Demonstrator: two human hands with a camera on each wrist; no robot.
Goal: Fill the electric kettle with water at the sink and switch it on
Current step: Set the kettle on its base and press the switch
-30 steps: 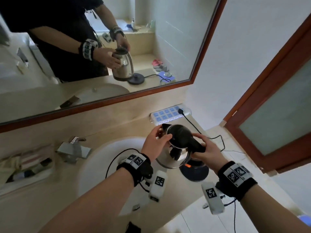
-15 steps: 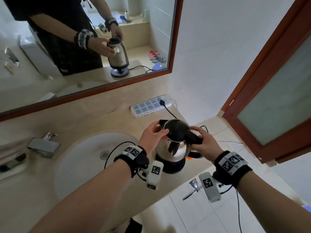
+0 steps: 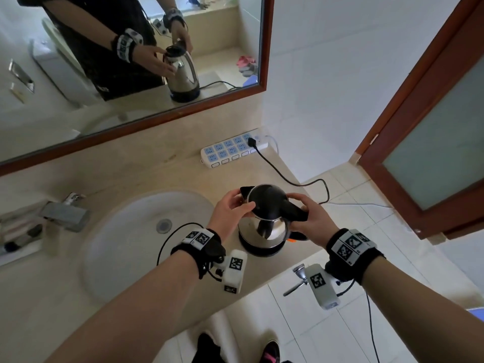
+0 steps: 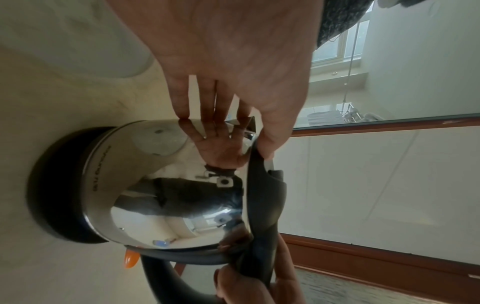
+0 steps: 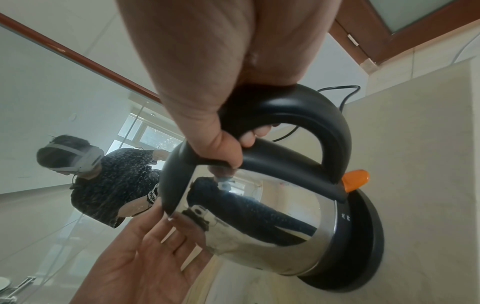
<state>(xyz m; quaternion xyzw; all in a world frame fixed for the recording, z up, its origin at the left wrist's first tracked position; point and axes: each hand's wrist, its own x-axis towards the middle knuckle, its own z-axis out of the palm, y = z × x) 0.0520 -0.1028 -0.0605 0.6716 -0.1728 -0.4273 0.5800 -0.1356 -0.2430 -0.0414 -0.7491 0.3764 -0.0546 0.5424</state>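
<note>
Kettle (image 3: 264, 218), carried tilted above its base (image 3: 262, 251) a second ago, now seated on it at the sink's (image 3: 125, 258) 3 o'clock; right hand (image 3: 311, 221) grips the handle, left hand (image 3: 230, 210) steadies with straight fingers; orange switch (image 5: 355, 183) likely next

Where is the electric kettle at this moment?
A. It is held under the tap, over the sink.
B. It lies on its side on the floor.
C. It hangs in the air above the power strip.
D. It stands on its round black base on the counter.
D: the kettle sits on its base on the counter, the right hand gripping the handle and the left hand touching its side.
</note>
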